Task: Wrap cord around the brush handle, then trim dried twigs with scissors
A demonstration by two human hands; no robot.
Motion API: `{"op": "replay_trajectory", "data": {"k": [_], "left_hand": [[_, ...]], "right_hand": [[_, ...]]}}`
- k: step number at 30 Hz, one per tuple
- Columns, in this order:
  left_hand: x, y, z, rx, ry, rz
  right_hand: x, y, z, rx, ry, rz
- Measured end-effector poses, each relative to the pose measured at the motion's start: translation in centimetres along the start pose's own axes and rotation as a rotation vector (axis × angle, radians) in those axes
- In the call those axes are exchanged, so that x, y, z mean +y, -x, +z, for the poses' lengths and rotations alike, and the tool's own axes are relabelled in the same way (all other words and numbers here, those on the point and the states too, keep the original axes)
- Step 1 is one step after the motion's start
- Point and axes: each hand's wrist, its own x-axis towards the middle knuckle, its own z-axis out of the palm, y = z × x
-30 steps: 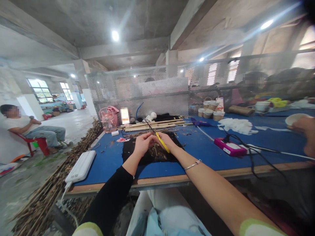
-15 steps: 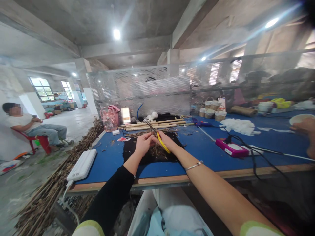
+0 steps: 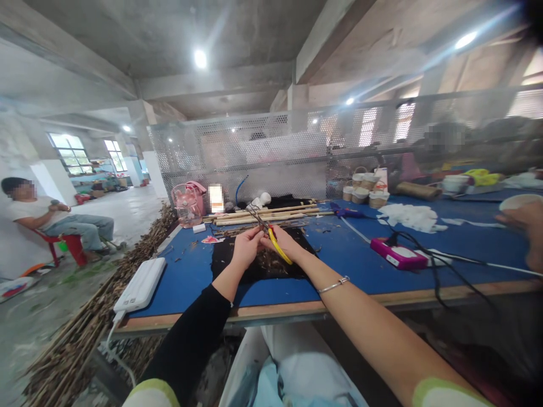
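Bright ceiling glare, hazy, warped edges

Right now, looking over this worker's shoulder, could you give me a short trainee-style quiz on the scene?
1. True or false: the right hand holds yellow-handled metal scissors.
2. What lies under the left hand? A black cloth sheet; B white paper; C green tray.
3. Fill in: the white slab-shaped power bank lies on the ___ side of the blue-topped table.
Key: 1 true; 2 A; 3 left.
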Motion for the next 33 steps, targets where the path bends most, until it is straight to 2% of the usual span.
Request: {"op": "replay_trajectory", "data": {"k": [7, 18, 25, 33], "left_hand": [[-0.2, 0.1, 0.0, -0.033, -0.069, 0.039], [0.0, 0.2, 0.3, -0.016, -0.054, 0.031], [0.2, 0.3, 0.1, -0.010, -0.167, 0.069], [-1.1, -0.6, -0.3, -0.064, -0.161, 0.093]], "right_hand": [[-1.0, 0.4, -0.3, -0.033, -0.078, -0.037], [-1.6, 0.8, -0.6, 0.038, 0.039, -0.014], [-1.0, 0.5, -0.3, 0.070, 0.094, 0.041], [-0.3, 0.2, 0.0, 0.063, 0.148, 0.058]]}}
